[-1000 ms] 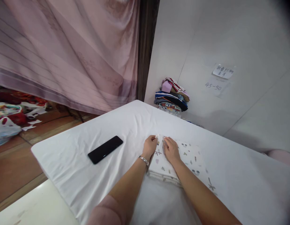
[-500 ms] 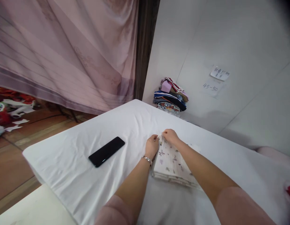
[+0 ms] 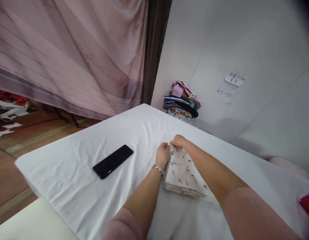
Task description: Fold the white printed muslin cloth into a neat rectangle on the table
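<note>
At the bottom of the frame, two bare arms with dusty pink sleeves (image 3: 254, 213) reach up toward the middle. In the lower left corner is a smooth cream surface (image 3: 31, 223). A white cloth with little printed plants and shapes (image 3: 180, 175) lies folded in layers, just right of the middle and a bit low. It sits on a big table with a wrinkly white cover (image 3: 76, 150).

A shiny silver bracelet (image 3: 158, 169) is on the left wrist. The left hand (image 3: 163, 154) is almost closed, with its fingers curled in. It pinches the folded cloth at its far left corner. The right hand (image 3: 178, 141) is right beside it, bent over the far edge. Its fingers are nearly closed too, and they hold the edge of the cloth near the same corner.

A flat black phone (image 3: 113, 161) lies left of the hands, well apart from them. A bit of something red (image 3: 308, 204) pokes in at the lower right edge.

Farther back, above the middle, is a messy pile of colorful folded clothes (image 3: 181, 101). A pink shiny curtain (image 3: 76, 56) hangs in the upper left. Two white papers with handwriting (image 3: 229, 86) are on the pale gray wall (image 3: 264, 53) in the upper right. The lower one says "45-50".
</note>
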A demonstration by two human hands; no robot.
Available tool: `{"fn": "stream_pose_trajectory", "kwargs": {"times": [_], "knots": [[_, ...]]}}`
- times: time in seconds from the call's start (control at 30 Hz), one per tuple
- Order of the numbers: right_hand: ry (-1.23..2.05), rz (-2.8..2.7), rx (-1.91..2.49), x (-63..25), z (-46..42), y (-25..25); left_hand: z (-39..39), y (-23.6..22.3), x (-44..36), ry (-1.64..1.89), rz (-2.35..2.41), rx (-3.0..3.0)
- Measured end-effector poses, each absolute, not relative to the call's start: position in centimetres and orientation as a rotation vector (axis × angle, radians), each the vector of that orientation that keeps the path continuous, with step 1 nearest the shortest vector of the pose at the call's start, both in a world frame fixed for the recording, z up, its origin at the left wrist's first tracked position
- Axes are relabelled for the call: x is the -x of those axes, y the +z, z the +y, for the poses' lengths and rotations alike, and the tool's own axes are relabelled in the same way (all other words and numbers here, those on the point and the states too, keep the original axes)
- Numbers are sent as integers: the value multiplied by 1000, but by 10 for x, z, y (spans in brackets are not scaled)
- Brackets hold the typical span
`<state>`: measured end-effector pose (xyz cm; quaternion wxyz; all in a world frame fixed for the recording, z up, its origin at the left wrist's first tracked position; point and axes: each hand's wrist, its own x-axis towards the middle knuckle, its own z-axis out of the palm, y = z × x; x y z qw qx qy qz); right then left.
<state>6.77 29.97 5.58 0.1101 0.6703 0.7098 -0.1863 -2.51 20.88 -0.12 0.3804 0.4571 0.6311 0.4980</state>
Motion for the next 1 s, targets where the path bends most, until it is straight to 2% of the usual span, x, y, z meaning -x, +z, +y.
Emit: {"fn": "stream_pose_trajectory", "kwargs": {"times": [0.53, 1.0], "knots": [[-709, 1968, -1929, -59, 294, 71, 210, -5, 25, 1275, 1571, -1176], [-934, 1946, -1992, -73, 292, 65, 207, 1, 24, 1194, 1629, -1237]]}}
